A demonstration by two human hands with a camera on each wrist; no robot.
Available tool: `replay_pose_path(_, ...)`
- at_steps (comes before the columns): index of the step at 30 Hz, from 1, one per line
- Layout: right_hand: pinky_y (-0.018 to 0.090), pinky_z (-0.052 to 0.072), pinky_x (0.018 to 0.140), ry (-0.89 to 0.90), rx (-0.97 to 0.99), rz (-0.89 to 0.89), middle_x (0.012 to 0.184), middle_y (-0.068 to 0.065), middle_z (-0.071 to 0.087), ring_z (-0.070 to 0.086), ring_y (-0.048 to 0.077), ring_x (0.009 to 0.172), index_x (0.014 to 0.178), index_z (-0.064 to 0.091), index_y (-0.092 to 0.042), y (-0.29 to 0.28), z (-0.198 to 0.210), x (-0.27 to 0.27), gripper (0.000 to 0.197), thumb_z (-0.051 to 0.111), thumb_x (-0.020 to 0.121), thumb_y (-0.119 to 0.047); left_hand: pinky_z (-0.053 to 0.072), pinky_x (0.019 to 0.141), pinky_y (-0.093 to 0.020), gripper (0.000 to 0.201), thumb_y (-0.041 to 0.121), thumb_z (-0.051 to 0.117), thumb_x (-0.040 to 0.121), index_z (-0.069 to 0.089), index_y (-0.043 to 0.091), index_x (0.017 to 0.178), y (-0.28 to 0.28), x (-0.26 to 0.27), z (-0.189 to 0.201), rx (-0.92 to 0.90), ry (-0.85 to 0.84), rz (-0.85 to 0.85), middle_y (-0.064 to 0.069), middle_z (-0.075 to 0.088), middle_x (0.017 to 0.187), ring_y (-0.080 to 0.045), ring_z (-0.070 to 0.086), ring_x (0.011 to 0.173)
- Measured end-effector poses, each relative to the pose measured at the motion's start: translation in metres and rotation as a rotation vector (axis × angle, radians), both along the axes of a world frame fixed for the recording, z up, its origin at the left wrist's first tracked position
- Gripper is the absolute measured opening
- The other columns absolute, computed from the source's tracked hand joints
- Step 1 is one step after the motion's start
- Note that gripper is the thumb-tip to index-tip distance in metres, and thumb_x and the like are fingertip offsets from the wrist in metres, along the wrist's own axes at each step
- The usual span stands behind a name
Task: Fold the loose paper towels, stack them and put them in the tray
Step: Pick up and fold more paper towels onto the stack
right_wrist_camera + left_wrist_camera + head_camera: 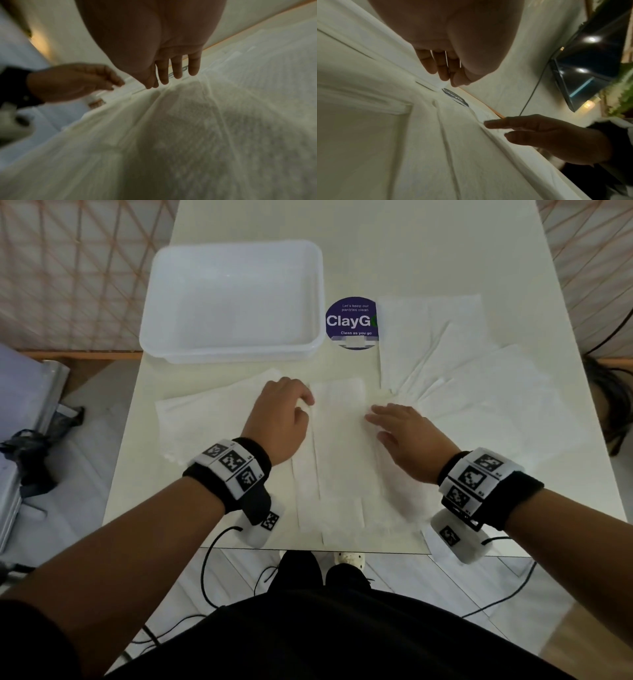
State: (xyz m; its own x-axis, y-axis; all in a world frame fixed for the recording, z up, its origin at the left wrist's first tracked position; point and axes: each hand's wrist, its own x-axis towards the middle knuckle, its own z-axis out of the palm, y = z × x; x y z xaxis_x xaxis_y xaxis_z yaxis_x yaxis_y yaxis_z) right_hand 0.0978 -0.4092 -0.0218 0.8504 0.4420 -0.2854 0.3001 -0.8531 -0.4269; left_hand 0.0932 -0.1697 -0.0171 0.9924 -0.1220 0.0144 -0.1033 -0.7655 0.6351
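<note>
A white paper towel point(342, 453) lies folded lengthwise on the white table point(359, 241) in front of me. My left hand point(301, 402) pinches its far left corner with curled fingers point(443, 73). My right hand point(380, 422) lies flat with straight fingers point(178, 67) on the towel's right edge. More loose towels point(455, 361) fan out at the right, and another towel point(205, 419) lies under my left hand. The clear plastic tray point(318, 299) stands at the back left with nothing in it.
A round purple sticker point(349, 323) lies on the table between the tray and the right towels. The table's front edge point(308, 549) runs close under my wrists. A dark cable point(212, 559) hangs from the left wrist camera.
</note>
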Motion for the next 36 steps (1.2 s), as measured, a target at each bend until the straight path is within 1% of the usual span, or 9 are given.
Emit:
replay_pose_path(3, 0.040, 0.003, 0.118, 0.013, -0.203, 0.188, 0.160, -0.005, -0.002, -0.006, 0.019, 0.147, 0.152, 0.008, -0.021, 0.006, -0.006, -0.008, 0.057, 0.031, 0.101, -0.035, 0.030, 0.109, -0.035, 0.037, 0.008, 0.045, 0.094, 0.053, 0.014, 0.129, -0.022, 0.009, -0.006, 0.081, 0.032, -0.191, -0.004, 0.050, 0.139, -0.022, 0.041, 0.130)
replay_pose_path(6, 0.044, -0.008, 0.118, 0.039, -0.319, 0.245, 0.158, -0.001, -0.018, -0.018, 0.018, 0.145, 0.150, -0.011, -0.017, 0.013, -0.012, -0.011, 0.068, 0.021, 0.099, -0.049, 0.013, 0.119, -0.036, 0.049, 0.011, 0.035, 0.099, 0.029, 0.013, 0.148, -0.042, 0.023, -0.016, 0.282, 0.136, -0.417, -0.004, 0.021, 0.159, -0.021, 0.013, 0.147)
replay_pose_path(12, 0.048, -0.015, 0.116, 0.047, -0.366, 0.275, 0.155, 0.004, -0.025, -0.025, 0.019, 0.142, 0.147, -0.022, -0.015, 0.011, -0.028, -0.016, 0.085, 0.007, 0.087, -0.068, 0.007, 0.120, -0.041, 0.064, 0.019, 0.032, 0.098, -0.001, 0.016, 0.153, -0.050, 0.041, -0.029, 0.521, 0.316, -0.631, -0.002, -0.005, 0.162, -0.022, -0.007, 0.148)
replay_pose_path(21, 0.043, -0.020, 0.114, 0.045, -0.321, 0.353, 0.155, 0.006, -0.023, -0.023, 0.022, 0.143, 0.147, -0.018, -0.012, -0.022, -0.024, -0.070, 0.091, 0.000, 0.083, -0.073, 0.006, 0.120, -0.039, 0.068, 0.038, 0.031, 0.098, -0.005, 0.019, 0.153, -0.048, 0.043, -0.035, 0.657, 0.265, -0.673, 0.000, -0.013, 0.160, -0.020, -0.010, 0.148)
replay_pose_path(27, 0.046, -0.015, 0.113, 0.067, -0.284, 0.397, 0.158, 0.004, -0.009, -0.014, 0.024, 0.145, 0.152, 0.000, -0.014, -0.040, -0.011, -0.091, 0.087, 0.009, 0.087, -0.071, 0.004, 0.120, -0.039, 0.090, 0.071, 0.031, 0.088, -0.009, 0.021, 0.152, -0.048, 0.039, -0.030, 0.650, 0.295, -0.662, 0.004, -0.018, 0.159, -0.017, -0.014, 0.147)
replay_pose_path(29, 0.048, 0.003, 0.117, 0.007, -0.204, 0.333, 0.156, 0.002, 0.024, 0.016, 0.024, 0.146, 0.146, 0.035, -0.017, -0.041, -0.001, -0.087, 0.078, 0.019, 0.089, -0.068, 0.001, 0.120, -0.038, 0.101, 0.078, 0.034, 0.082, -0.011, 0.020, 0.152, -0.050, 0.035, -0.030, 0.649, 0.300, -0.657, 0.004, -0.021, 0.159, -0.017, -0.017, 0.147)
replay_pose_path(31, 0.046, 0.031, 0.108, -0.103, -0.096, 0.224, 0.132, -0.002, 0.058, 0.051, 0.025, 0.125, 0.121, 0.062, -0.022, -0.039, 0.005, -0.073, 0.056, 0.032, 0.091, -0.059, -0.001, 0.120, -0.038, 0.107, 0.080, 0.038, 0.078, -0.011, 0.020, 0.152, -0.052, 0.033, -0.030, 0.637, 0.290, -0.644, 0.004, -0.021, 0.159, -0.017, -0.017, 0.146)
replay_pose_path(34, 0.037, 0.046, 0.084, -0.098, 0.045, -0.016, 0.111, 0.002, 0.062, 0.058, 0.025, 0.100, 0.113, 0.063, -0.018, -0.027, 0.011, -0.041, 0.030, 0.048, 0.094, -0.036, -0.003, 0.119, -0.040, 0.107, 0.078, 0.042, 0.078, -0.008, 0.020, 0.152, -0.053, 0.030, -0.030, 0.613, 0.265, -0.621, 0.002, -0.019, 0.159, -0.020, -0.018, 0.146)
replay_pose_path(36, 0.040, 0.048, 0.085, -0.077, 0.089, -0.121, 0.116, 0.004, 0.058, 0.055, 0.024, 0.104, 0.120, 0.058, -0.017, -0.017, 0.008, -0.020, 0.028, 0.052, 0.093, -0.022, -0.003, 0.119, -0.040, 0.101, 0.075, 0.047, 0.079, 0.002, 0.023, 0.153, -0.054, 0.026, -0.028, 0.574, 0.219, -0.594, 0.001, -0.013, 0.161, -0.021, -0.016, 0.147)
